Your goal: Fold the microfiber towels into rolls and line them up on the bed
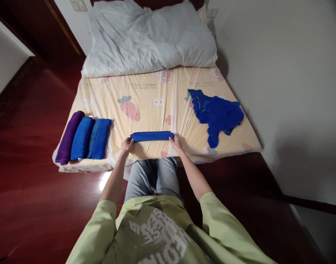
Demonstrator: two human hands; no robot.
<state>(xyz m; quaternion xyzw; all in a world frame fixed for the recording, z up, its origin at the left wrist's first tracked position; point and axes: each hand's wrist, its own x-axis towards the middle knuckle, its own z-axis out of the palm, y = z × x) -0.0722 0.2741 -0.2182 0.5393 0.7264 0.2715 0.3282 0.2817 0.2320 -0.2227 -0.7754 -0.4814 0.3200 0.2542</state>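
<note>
A blue towel [152, 136], folded into a long narrow strip, lies crosswise near the front edge of the bed. At its left end my left hand [127, 145] is closed, with thumb and fingers gripping the corner. My right hand [175, 142] pinches the right end the same way. Off to the left lie several rolled or folded towels side by side: a purple one [70, 137] outermost, then blue ones [101, 139]. A crumpled heap of blue cloth [219, 112] with green edging spreads out on the right side of the bed.
The bed [146, 88] has a yellow sheet printed with carrots and rabbits. A large pale pillow or bundled quilt [151, 36] fills its far end. A wall [289, 91] stands close on the right, and dark red floor [33, 205] runs along the left.
</note>
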